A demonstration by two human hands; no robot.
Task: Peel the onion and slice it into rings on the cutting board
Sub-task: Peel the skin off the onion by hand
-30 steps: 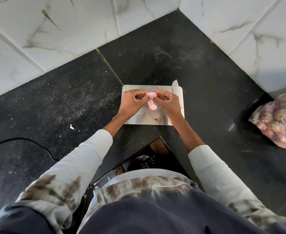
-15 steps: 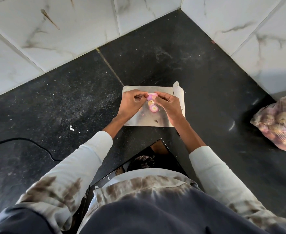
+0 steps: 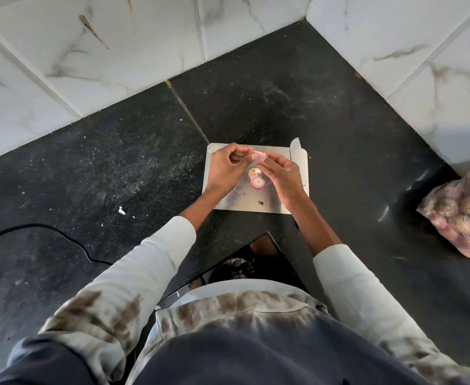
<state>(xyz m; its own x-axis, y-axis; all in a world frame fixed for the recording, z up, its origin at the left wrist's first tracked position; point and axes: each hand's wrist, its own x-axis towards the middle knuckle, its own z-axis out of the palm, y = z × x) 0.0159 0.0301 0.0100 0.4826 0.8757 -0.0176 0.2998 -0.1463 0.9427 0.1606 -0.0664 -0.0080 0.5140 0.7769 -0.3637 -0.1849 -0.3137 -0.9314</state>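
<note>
Both hands pinch the onion (image 3: 259, 157) above the cutting board (image 3: 245, 201): left hand (image 3: 226, 169), right hand (image 3: 282, 177); onion now lifted slightly higher.

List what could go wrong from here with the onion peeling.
1. The knife lies on the cutting board's right edge, beside the right hand; a wrist could brush its blade.
2. Both hands pinch the small onion in mid-air; it might slip onto the gritty black counter.

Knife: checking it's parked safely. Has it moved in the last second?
No. The knife lies along the board's right edge, same as before.
</note>
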